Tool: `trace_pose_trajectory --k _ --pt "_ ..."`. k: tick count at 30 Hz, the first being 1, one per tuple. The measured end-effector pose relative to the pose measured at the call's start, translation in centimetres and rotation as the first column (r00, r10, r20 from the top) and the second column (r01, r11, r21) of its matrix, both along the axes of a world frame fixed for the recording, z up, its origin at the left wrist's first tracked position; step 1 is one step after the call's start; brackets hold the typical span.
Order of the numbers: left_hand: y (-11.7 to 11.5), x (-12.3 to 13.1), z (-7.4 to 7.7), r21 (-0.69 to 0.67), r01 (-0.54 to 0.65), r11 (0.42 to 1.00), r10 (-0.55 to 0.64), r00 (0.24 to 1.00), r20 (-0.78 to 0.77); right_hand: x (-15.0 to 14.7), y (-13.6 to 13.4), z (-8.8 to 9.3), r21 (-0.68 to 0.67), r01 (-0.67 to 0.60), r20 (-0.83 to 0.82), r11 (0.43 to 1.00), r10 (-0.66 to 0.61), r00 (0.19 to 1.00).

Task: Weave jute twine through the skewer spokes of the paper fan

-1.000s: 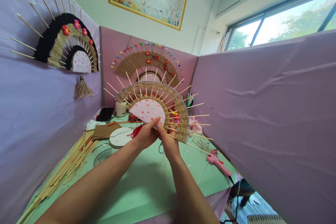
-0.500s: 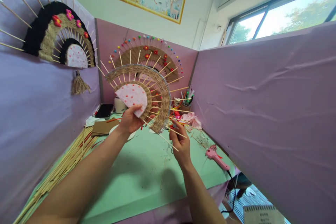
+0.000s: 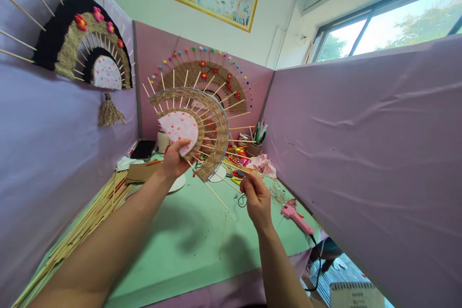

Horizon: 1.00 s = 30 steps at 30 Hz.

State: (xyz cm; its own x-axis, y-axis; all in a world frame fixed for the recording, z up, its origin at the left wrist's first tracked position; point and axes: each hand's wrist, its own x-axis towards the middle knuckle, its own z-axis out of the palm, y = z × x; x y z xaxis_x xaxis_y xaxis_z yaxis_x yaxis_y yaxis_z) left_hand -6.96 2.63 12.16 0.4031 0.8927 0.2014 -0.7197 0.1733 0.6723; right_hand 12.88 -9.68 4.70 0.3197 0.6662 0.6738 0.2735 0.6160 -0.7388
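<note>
My left hand (image 3: 176, 159) grips a half-round fan (image 3: 218, 139) by its white, pink-dotted centre, thumb in front. Twine-woven brown bands cross thin wooden sticks that spread out like rays, and the fan is tilted down to the right. A thin greyish cord (image 3: 234, 147) runs along the outer band's edge and leaves it on the right. My right hand (image 3: 257, 197) is closed in a pinch at this cord's far end, beside the lower stick tips. Just under those fingers a dark loop of cord (image 3: 241, 199) hangs or lies; which one cannot be told.
Long wooden sticks (image 3: 83, 224) lie along the green table's left side, near brown cardboard (image 3: 142, 173) and a phone (image 3: 143, 149). A pink glue gun (image 3: 298, 216) lies at right. Yellow-handled scissors (image 3: 236, 179), pink cloth (image 3: 262, 164) and a pen holder (image 3: 255, 148) stand behind. Finished fans (image 3: 205, 74) hang on the partitions.
My right hand has moved right, away from the fan's edge, drawing the cord out. The fan, in my left hand, has shifted slightly left.
</note>
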Motion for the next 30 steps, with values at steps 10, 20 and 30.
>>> trace_pose_trajectory --k 10,20,30 --pt "0.5 -0.8 0.3 -0.027 -0.101 0.995 0.1 0.995 -0.029 0.4 -1.7 1.8 -0.086 0.061 0.043 0.994 -0.057 0.997" --pt "0.6 -0.4 0.3 -0.038 -0.179 0.983 0.18 0.983 0.022 -0.1 -1.9 1.7 -0.059 0.081 0.114 0.995 -0.074 0.991" --pt "-1.1 0.9 0.4 0.002 -0.056 0.998 0.056 0.996 0.063 -1.4 -0.5 0.0 -0.066 0.041 0.149 0.997 -0.031 0.988"
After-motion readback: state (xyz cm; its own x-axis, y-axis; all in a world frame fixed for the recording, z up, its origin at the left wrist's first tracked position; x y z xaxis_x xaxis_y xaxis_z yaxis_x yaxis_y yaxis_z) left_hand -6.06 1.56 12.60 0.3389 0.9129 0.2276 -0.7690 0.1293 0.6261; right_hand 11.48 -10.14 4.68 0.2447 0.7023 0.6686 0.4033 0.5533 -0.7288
